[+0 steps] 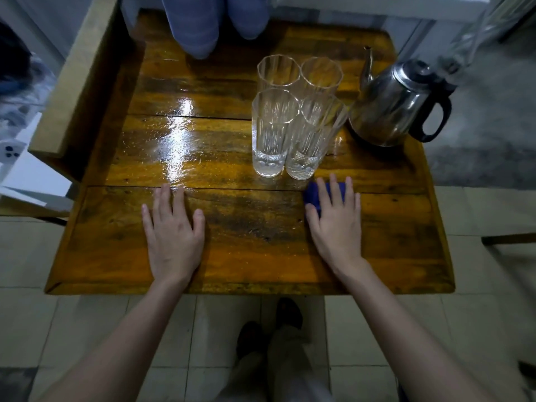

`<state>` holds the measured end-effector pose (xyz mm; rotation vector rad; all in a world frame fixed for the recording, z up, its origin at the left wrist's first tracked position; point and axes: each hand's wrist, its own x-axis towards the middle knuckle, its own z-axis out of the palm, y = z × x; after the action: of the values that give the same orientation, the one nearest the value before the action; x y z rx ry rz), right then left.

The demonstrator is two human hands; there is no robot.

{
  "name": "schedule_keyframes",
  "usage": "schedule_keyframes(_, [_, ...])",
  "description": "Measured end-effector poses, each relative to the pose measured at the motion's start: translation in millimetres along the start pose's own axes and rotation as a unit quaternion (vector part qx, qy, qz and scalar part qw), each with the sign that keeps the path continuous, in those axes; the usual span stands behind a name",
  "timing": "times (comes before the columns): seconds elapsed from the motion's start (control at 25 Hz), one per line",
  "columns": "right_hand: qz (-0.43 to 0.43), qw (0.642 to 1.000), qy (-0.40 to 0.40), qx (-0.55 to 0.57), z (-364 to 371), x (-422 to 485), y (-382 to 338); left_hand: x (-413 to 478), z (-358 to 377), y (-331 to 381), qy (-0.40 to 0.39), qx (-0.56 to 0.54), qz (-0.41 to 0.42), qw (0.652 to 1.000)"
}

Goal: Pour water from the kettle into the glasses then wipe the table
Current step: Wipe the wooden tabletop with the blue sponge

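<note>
The fingers [336,192] of the right hand [336,224] are spread flat and pressed on a blue cloth [314,195], pinned to the wooden worktop [246,245] just in front of the four glasses [293,120]. The left hand [172,236] is laid flat, released, well to the left of the glasses, nothing held. The tall ribbed glasses are grouped touching in a square. A steel kettle [397,103] with a black handle is seen just right of them. A wet sheen is shown left of the glasses.

Glossy wooden table [121,256] bears four glasses [295,120], kettle [397,108], blue cloth [314,195], possibly wet.
</note>
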<state>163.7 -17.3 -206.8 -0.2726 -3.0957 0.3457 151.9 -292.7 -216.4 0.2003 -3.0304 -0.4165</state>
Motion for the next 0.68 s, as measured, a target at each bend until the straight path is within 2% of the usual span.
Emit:
schedule_keyframes(0.2, [-0.113,0.993,-0.043,0.001,2,-59,-9,1,-1,1,0.000,0.006,-0.007,1.000])
schedule_keyframes(0.28, [-0.120,0.991,-0.059,-0.005,-1,-75,15,1,-2,1,0.000,0.004,-0.005,1.000])
schedule_keyframes(0.52, [0.023,0.997,-0.071,-0.016,-36,-59,117,2,-2,0,0.004,-0.004,-0.006,1.000])
schedule_keyframes(0.68, [0.110,0.993,-0.032,-0.018,-32,-10,114,1,-1,1,0.011,-0.002,-0.004,1.000])
